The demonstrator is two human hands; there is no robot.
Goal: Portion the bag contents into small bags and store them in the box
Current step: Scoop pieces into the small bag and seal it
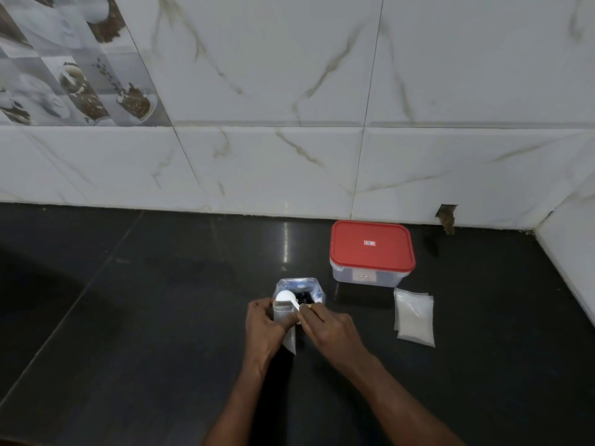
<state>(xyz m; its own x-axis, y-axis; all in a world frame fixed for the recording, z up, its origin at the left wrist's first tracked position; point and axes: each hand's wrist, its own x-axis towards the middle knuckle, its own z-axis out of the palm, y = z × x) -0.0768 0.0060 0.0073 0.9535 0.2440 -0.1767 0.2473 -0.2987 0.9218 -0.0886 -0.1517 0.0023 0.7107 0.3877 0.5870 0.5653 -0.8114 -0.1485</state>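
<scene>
My left hand (264,326) grips a small clear bag (287,336) by its open top, just above the dark counter. My right hand (328,329) pinches the handle of a white spoon (287,298), whose heaped bowl hovers at the small bag's mouth. Right behind them stands the large open bag (306,289) with blue print. A clear box with a red lid (372,249) sits shut to the back right. Two filled small bags (414,318) of white powder lie flat in front of the box.
The dark counter (145,317) runs to a white marble-tiled wall (289,156) at the back and on the right. A small hole (447,217) breaks the wall's base behind the box.
</scene>
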